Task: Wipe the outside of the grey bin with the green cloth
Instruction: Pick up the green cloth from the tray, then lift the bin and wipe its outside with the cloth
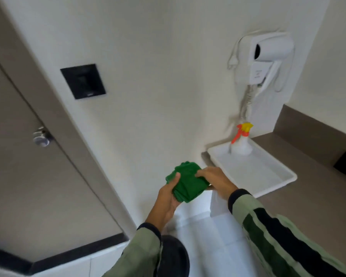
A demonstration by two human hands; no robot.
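A bunched green cloth (185, 181) is held in front of me at chest height, between both hands. My left hand (168, 198) grips its lower left side from beneath. My right hand (214, 181) grips its right side from above. A dark rounded shape (174, 254) shows on the floor below my left forearm, partly hidden by the sleeve; I cannot tell whether it is the grey bin.
A white tray (272, 176) sits on the brown counter (312, 196) at the right, with a spray bottle (241, 140) standing in its far corner. A white hairdryer (268, 56) hangs on the wall above. A door with a round knob (41, 136) is at the left.
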